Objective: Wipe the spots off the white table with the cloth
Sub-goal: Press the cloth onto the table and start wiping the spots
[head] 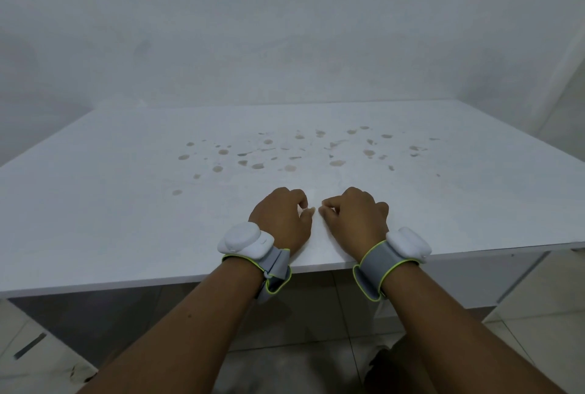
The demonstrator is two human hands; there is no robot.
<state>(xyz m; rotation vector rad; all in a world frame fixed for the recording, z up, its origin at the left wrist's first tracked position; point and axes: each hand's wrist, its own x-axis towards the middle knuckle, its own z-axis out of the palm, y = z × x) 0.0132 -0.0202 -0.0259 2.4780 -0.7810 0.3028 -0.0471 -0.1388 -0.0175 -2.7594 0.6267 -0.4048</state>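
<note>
Our left hand point(281, 219) and right hand point(353, 219) rest side by side at lower centre on the white bench point(95, 203), fingers curled, holding nothing; brownish spots point(289, 153) scatter mid-frame beyond them.

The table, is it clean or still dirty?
Still dirty. Brownish spots dot the white table beyond both hands; no cloth shows.

Nothing stands on the counter point(95, 203) beyond the spots point(285, 153) (flat stains only), so passage is open forward and sideways; the wall point(285, 45) closes the far edge.
</note>
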